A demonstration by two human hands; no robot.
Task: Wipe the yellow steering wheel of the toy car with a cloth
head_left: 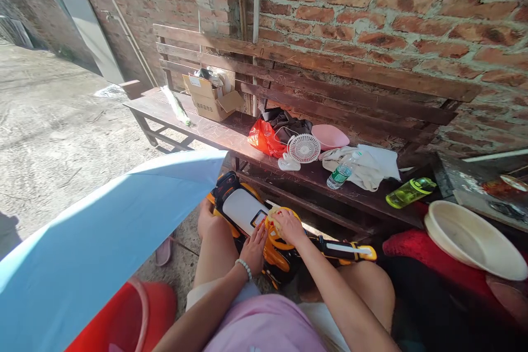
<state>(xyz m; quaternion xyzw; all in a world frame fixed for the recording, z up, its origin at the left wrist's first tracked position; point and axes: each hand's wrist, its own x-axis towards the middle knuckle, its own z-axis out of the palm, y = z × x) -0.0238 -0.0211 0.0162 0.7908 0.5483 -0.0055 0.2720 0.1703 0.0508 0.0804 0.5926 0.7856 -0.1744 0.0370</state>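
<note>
The yellow-and-black toy machine (274, 258) rests against your knees (210, 220), its long body slanting from a black end near the bench down toward your lap, while a slim yellow-and-black boom (346, 250) points off to your right. Your left hand (253, 247), with a beaded bracelet (244, 268) at the wrist, lies flat against the machine, fingers loosely spread, just below its white panel (243, 210). Your right hand (289, 226) curves over a yellow ring (277, 229); you cannot tell whether it is gripping. Ahead, a cardboard box (210, 100) carries printing too small to read. It stands on a dark wooden bench (214, 132) with a white fan (303, 148) and a green bottle (410, 192), against a red brick wall (371, 5). Rough concrete ground (53, 121) spreads to your left.
</note>
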